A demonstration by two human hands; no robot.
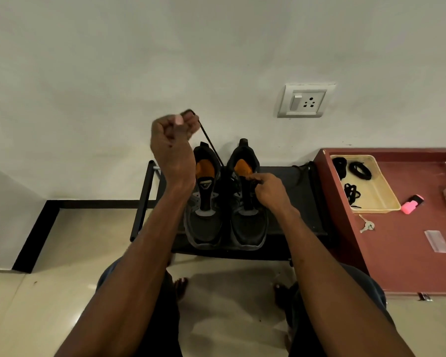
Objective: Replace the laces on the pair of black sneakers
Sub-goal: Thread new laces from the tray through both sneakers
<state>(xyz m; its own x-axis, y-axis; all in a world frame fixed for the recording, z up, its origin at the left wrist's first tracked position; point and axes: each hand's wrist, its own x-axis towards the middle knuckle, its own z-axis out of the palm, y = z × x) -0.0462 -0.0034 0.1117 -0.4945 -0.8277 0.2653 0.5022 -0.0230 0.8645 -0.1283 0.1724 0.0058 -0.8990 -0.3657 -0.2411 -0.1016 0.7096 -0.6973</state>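
Against white wall, left hand pinches taut lace; right hand grips right sneaker.

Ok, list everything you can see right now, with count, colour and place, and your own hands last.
sneakers: 2, black with orange insoles, side by side on the rack
lace: 1, black, taut from the right sneaker up to the left hand
shoe rack: 1, black, against the wall
tray: 1, beige, on the red table, holding three bundles of black laces
red table: 1, right of the rack
highlighter: 1, pink, beside the tray
keys: silver, in front of the tray
wall socket: 1, white, above the rack
left hand: raised, fingers pinching the lace
right hand: gripping the right sneaker's tongue area
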